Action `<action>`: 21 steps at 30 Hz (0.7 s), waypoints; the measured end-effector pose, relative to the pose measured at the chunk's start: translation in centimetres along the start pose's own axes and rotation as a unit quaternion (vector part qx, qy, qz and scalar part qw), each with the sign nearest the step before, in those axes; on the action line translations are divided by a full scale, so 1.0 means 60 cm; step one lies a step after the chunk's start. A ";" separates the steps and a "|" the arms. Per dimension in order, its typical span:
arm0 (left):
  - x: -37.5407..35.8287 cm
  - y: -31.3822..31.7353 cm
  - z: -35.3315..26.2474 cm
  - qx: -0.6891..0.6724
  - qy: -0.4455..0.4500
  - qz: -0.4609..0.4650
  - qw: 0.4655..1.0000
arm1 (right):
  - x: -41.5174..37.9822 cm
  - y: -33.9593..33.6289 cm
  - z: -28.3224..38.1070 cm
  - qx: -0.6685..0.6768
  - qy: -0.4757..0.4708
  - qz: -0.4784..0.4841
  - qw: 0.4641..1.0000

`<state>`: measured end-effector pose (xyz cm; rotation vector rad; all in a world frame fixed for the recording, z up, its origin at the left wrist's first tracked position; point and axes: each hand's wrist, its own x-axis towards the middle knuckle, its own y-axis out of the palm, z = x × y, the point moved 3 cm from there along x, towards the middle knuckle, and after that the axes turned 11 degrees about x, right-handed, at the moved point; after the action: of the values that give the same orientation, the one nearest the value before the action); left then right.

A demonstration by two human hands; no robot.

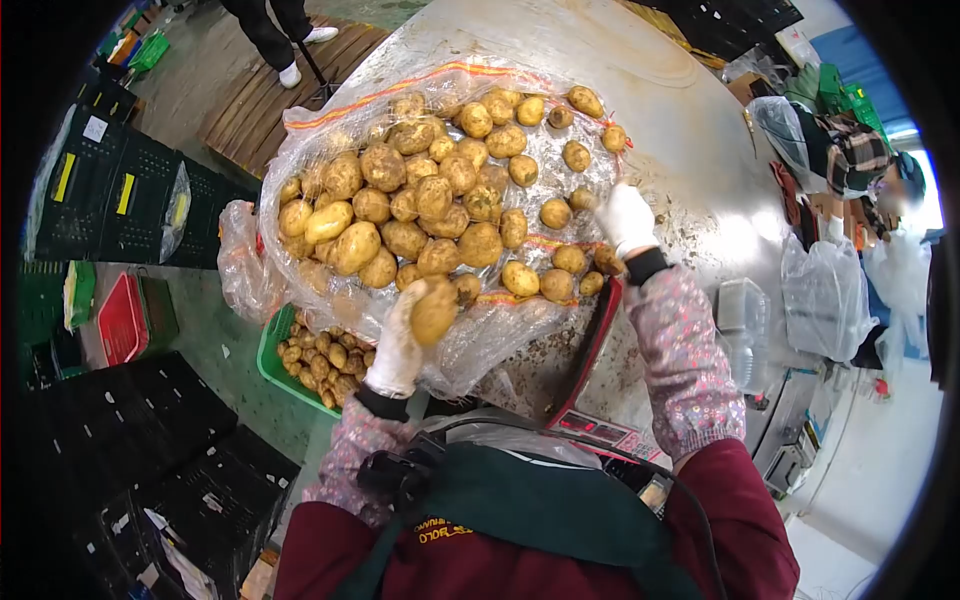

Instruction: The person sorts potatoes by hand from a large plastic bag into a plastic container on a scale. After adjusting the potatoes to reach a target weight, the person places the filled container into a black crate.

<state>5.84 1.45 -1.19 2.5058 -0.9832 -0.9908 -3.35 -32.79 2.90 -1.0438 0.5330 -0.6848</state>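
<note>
My left hand (400, 345), in a white glove, is closed around a dirt-covered potato (433, 311) at the near edge of the potato pile. Gloved in white too, my right hand (628, 220) is at the right side of the pile, fingers a little apart, fingertips right at a small potato (582, 199). Many potatoes (435, 197) lie heaped on an opened clear plastic bag (500, 345) with red and yellow edging. Loose potatoes are spread thinner toward my right hand.
Below the bag, a digital scale (600, 430) with a red-edged pan sits close to my body. A green crate (272, 365) of smaller potatoes stands at the left. Soil bits litter the metal table (690, 130). Black crates (130, 200) line the left; another person (850, 155) is at the right.
</note>
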 end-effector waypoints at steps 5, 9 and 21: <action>-0.042 -0.045 0.024 -0.073 0.024 -0.046 0.996 | -0.119 0.155 0.111 -0.010 -0.272 0.057 0.960; -0.041 -0.049 0.029 -0.064 0.043 -0.036 0.996 | -0.121 0.232 0.170 -0.122 -0.328 0.027 0.936; -0.029 -0.029 0.033 -0.172 -0.013 -0.039 0.984 | -0.144 0.114 0.084 0.806 0.294 0.331 0.392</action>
<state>4.40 3.88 -2.57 2.2622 -0.6574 -1.1112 -4.01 -21.20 -0.54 1.3510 0.5075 -0.4560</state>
